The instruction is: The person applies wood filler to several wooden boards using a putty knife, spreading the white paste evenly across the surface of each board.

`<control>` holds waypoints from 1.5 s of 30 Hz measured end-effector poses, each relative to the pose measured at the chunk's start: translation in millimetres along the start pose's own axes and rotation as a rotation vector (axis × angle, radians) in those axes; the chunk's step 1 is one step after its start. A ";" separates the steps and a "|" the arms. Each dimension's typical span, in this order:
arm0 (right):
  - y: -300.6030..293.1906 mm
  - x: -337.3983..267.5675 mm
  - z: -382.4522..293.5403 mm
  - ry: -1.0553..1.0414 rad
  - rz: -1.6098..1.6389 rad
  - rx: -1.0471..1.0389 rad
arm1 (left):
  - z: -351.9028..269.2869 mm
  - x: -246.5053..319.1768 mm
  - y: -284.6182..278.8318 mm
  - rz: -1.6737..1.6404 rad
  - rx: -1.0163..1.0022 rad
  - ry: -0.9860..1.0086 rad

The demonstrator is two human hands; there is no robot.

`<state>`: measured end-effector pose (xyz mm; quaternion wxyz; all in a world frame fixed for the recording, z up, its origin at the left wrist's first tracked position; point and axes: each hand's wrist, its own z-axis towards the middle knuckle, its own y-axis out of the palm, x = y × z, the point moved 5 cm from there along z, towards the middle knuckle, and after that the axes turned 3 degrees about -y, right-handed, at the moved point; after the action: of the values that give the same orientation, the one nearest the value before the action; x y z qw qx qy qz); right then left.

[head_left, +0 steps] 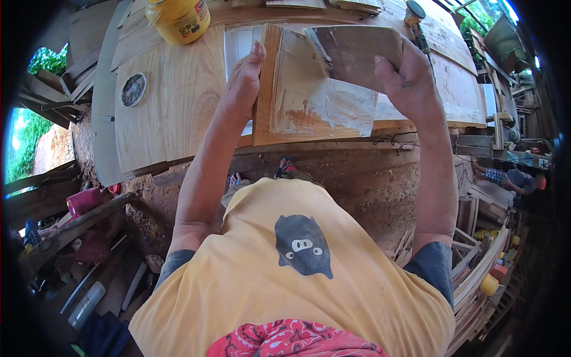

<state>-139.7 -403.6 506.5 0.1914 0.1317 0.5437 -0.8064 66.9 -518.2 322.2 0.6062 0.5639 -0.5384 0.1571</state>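
Observation:
At the top centre a wooden panel point(294, 102) lies tilted over the worktable, its face streaked with a whitish coating and a reddish-brown patch near the lower edge. My left hand point(250, 62) grips the panel's left edge, thumb up and the other fingers mostly hidden. In my right hand point(401, 73) is a flat, brown, thin rectangular piece point(357, 51), held by its right end. Pale paste coats its left edge, which touches or hangs just over the panel's face. What the flat piece is made of I cannot tell.
On the wooden worktable point(178, 102) stand a yellow plastic tub point(180, 22) and a round lid with grey residue point(133, 89). A hammer point(415, 20) lies at the back right. Cables hang at the front edge. Another person point(513, 180) sits far right, near stacked timber point(477, 285).

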 end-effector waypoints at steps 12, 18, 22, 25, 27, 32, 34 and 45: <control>13.7 -55.5 -18.6 -0.250 -0.181 0.011 | -5.5 10.2 14.2 -0.043 -0.043 -0.076; 17.4 -59.5 -22.1 -0.320 -0.190 -0.033 | 11.8 -3.5 4.1 -0.060 -0.067 -0.082; 29.8 -63.7 -44.1 -0.349 -0.171 -0.146 | 12.1 2.0 9.6 -0.117 -0.111 -0.076; 41.4 -67.9 -72.3 -0.383 -0.083 -0.156 | 13.2 5.6 14.7 -0.137 -0.053 -0.125; 50.2 -72.2 -94.9 -0.432 -0.072 -0.163 | 20.6 3.5 9.9 -0.148 0.012 -0.138; 60.9 -77.2 -141.4 -0.473 -0.067 -0.138 | 37.7 2.8 9.7 -0.092 0.034 -0.150; 61.5 -79.0 -154.3 -0.482 -0.049 -0.105 | 38.8 5.5 16.2 -0.109 0.034 -0.157; 66.0 -94.2 -192.4 -0.445 -0.142 -0.010 | 50.5 20.4 36.1 -0.043 0.080 -0.176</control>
<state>-25.1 -231.7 419.5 0.2501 -0.0890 0.4998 -0.8244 21.6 -558.4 346.7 0.5368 0.6106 -0.5707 0.1151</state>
